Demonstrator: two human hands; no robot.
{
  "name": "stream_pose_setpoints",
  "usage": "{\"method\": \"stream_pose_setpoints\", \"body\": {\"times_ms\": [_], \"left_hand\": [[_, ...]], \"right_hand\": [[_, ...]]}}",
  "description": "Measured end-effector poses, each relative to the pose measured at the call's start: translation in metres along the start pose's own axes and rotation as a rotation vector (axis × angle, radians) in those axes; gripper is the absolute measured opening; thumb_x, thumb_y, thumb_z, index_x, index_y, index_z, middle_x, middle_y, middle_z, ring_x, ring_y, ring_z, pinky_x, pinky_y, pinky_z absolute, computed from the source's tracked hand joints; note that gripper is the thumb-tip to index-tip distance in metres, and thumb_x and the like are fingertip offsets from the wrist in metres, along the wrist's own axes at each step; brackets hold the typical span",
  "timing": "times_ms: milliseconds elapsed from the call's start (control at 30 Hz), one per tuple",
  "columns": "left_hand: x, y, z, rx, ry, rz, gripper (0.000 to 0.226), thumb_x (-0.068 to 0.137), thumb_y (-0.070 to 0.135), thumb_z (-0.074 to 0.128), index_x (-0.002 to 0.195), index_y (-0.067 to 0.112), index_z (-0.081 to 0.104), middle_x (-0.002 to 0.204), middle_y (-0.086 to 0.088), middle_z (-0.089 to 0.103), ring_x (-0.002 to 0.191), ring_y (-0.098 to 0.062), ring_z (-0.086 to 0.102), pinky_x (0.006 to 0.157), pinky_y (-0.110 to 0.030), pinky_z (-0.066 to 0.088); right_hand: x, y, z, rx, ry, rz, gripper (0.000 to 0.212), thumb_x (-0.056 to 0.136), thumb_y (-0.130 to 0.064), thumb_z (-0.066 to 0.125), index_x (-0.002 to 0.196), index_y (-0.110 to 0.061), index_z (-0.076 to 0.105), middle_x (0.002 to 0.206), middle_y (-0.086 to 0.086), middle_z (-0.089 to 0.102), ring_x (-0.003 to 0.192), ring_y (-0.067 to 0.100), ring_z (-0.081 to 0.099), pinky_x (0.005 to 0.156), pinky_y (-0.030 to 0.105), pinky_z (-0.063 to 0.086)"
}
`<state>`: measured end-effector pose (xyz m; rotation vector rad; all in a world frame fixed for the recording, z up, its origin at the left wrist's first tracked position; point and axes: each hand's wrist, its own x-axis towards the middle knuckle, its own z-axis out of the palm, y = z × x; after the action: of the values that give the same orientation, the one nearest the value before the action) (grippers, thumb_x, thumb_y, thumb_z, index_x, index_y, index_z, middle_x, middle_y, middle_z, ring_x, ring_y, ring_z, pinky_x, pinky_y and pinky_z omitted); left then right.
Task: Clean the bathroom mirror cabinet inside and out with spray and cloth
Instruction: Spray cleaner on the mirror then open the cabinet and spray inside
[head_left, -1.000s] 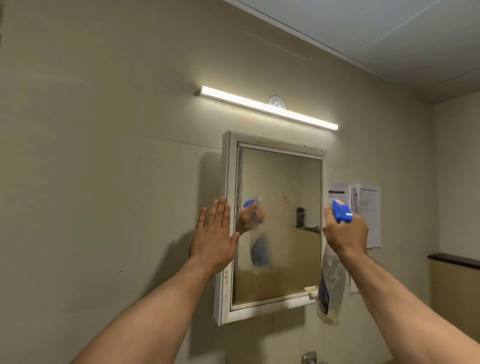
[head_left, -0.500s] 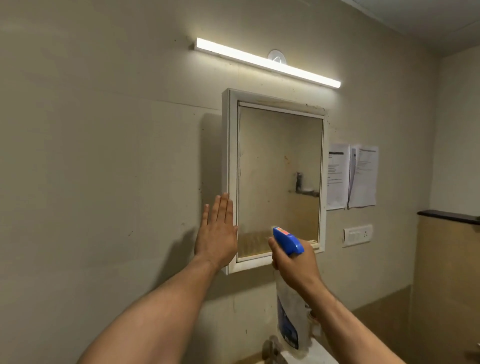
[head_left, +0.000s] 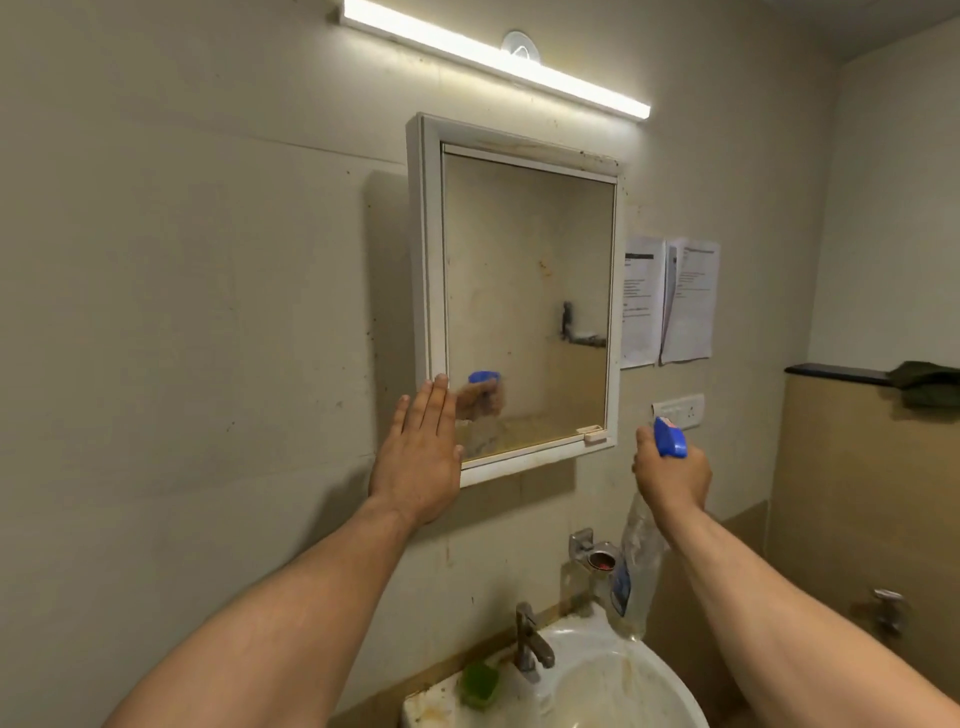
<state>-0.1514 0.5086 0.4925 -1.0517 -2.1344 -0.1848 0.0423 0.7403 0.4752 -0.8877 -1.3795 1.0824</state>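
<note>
Swung out since half a second ago, from in front of the mirror's bottom edge to 4 o'clock of the mirror cabinet (head_left: 427, 260), clear of its lower right corner: right hand (head_left: 672, 480), fingers curled round the neck of the spray bottle (head_left: 638, 566), blue trigger head up, clear body hanging toward 6 o'clock above the sink (head_left: 649, 691). Unmoved at 7 o'clock of the cabinet: left hand (head_left: 418, 462), flat, straight-fingered, holding nothing, fingertips at the frame's lower left edge; touching or not, cannot tell. Mirror door (head_left: 524, 270) closed, small pull tab (head_left: 592, 434) at its 5 o'clock corner, glass smeared. Bare wall (head_left: 182, 312) from 8 to 11 o'clock of the cabinet, wide room there. Tighter at 3 o'clock: two papers (head_left: 670, 301) just beside the frame, switch plate (head_left: 680, 410) behind the trigger head. Light bar (head_left: 493, 57) close above at 12. Below: tap (head_left: 530, 644), green scrubber (head_left: 480, 686) on the sink rim, metal holder (head_left: 597, 556) beside the bottle. Dark cloth (head_left: 930, 384) on a ledge (head_left: 831, 374) far out at 3 o'clock.
</note>
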Motion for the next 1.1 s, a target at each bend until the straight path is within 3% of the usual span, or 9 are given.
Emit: {"method": "stream_pose_setpoints", "body": {"times_ms": [233, 367, 433, 533, 733, 900, 1100], "left_hand": [[-0.006, 0.015, 0.014, -0.027, -0.044, 0.037, 0.077, 0.108, 0.046, 0.029, 0.162, 0.012, -0.014, 0.170, -0.008, -0.024, 0.157, -0.024, -0.022, 0.126, -0.042, -0.013], [-0.008, 0.025, 0.025, -0.046, -0.052, 0.059, 0.077, 0.107, 0.041, 0.030, 0.160, 0.011, -0.017, 0.170, -0.009, -0.023, 0.158, -0.025, -0.020, 0.128, -0.043, -0.011], [-0.009, 0.027, 0.030, -0.034, -0.060, 0.070, 0.077, 0.106, 0.038, 0.031, 0.158, 0.011, -0.020, 0.170, -0.010, -0.022, 0.158, -0.026, -0.021, 0.130, -0.045, -0.006], [-0.010, 0.031, 0.037, -0.036, -0.072, 0.080, 0.077, 0.105, 0.032, 0.033, 0.162, 0.012, -0.015, 0.170, -0.010, -0.022, 0.156, -0.025, -0.023, 0.127, -0.043, -0.012], [-0.013, 0.040, 0.052, -0.068, -0.035, 0.107, 0.077, 0.105, 0.036, 0.035, 0.164, 0.012, -0.008, 0.172, -0.008, -0.017, 0.158, -0.024, -0.020, 0.120, -0.039, -0.023], [-0.017, 0.047, 0.072, -0.112, -0.065, 0.115, 0.075, 0.105, 0.035, 0.034, 0.164, 0.013, -0.007, 0.171, -0.007, -0.018, 0.158, -0.023, -0.019, 0.124, -0.039, -0.016], [0.000, 0.078, 0.089, -0.096, -0.086, 0.229, 0.074, 0.103, 0.025, 0.037, 0.165, 0.011, -0.001, 0.173, -0.010, -0.010, 0.160, -0.026, -0.011, 0.122, -0.039, -0.016]], "right_hand": [[-0.031, 0.035, 0.000, -0.035, -0.259, -0.013, 0.025, 0.096, -0.031, 0.068, 0.086, -0.008, 0.065, 0.075, 0.014, 0.067, 0.062, 0.019, 0.062, 0.057, 0.028, 0.052], [-0.049, 0.037, 0.014, -0.089, -0.388, -0.112, 0.028, 0.096, -0.033, 0.068, 0.085, -0.008, 0.064, 0.074, 0.014, 0.065, 0.065, 0.027, 0.061, 0.066, 0.039, 0.056], [-0.052, 0.035, 0.019, -0.103, -0.441, -0.146, 0.026, 0.096, -0.036, 0.067, 0.092, -0.010, 0.065, 0.081, 0.013, 0.069, 0.073, 0.026, 0.066, 0.069, 0.035, 0.057], [-0.055, 0.040, 0.027, -0.128, -0.533, -0.122, 0.023, 0.096, -0.035, 0.068, 0.088, -0.014, 0.065, 0.072, 0.007, 0.066, 0.062, 0.014, 0.064, 0.056, 0.019, 0.053], [-0.038, 0.072, 0.028, -0.150, -0.252, -0.002, 0.031, 0.097, -0.036, 0.066, 0.082, -0.010, 0.063, 0.070, 0.010, 0.064, 0.062, 0.019, 0.060, 0.053, 0.024, 0.047], [-0.034, 0.098, 0.025, -0.126, -0.214, 0.015, 0.030, 0.095, -0.038, 0.068, 0.083, -0.011, 0.064, 0.071, 0.012, 0.066, 0.062, 0.022, 0.062, 0.054, 0.029, 0.053], [-0.031, 0.096, 0.022, -0.059, -0.160, -0.034, 0.020, 0.097, -0.034, 0.066, 0.088, -0.017, 0.061, 0.084, 0.015, 0.068, 0.069, 0.021, 0.062, 0.054, 0.021, 0.048]]}}
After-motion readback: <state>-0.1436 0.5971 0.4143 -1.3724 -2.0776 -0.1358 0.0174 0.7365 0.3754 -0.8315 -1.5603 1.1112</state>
